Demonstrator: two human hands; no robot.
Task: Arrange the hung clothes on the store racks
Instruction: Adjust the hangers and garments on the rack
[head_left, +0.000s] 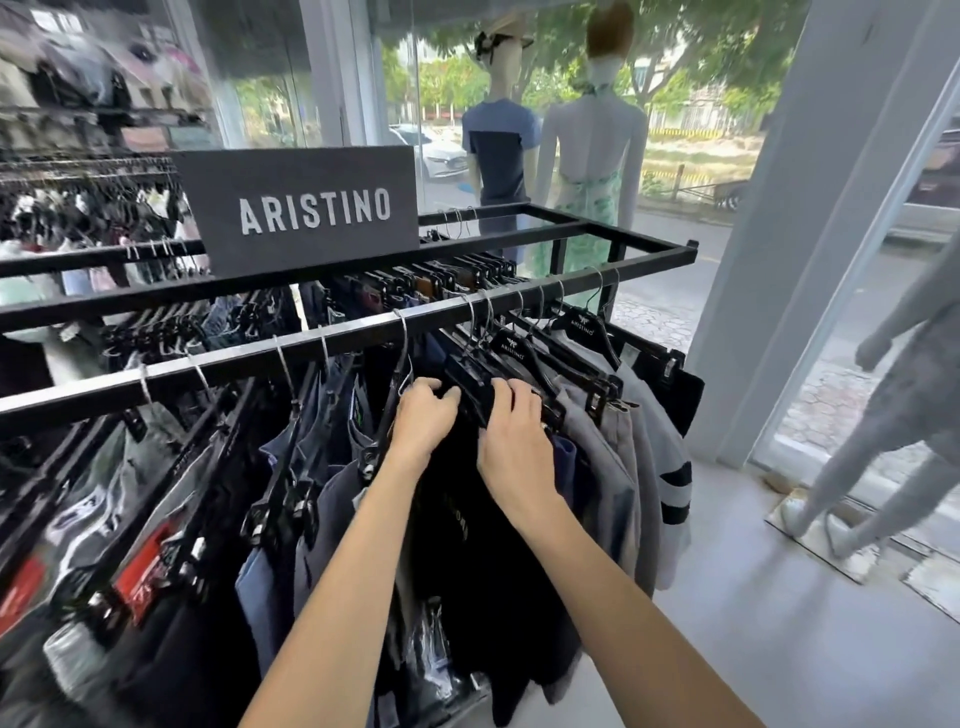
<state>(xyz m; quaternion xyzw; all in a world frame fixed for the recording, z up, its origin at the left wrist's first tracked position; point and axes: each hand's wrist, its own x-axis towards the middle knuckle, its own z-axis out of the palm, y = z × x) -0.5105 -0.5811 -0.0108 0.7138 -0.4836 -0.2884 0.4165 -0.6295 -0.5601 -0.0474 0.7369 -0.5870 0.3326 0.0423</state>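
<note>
Black hanger (470, 387) on near rail (332, 345) gripped by left hand (423, 415) and right hand (511, 441); black garment (467, 530) hung below.

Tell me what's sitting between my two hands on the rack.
In the head view, a black clip hanger holding a black garment lies between the left hand and right hand.

far-left clothes (78, 88) blurred, grey mannequin (904, 415) cut off

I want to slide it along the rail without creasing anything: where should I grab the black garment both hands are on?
Grip the black clip hanger bar at the top, not the cloth. Come from the aisle side, as the left hand and right hand do: its hook rides the front rail.
</note>
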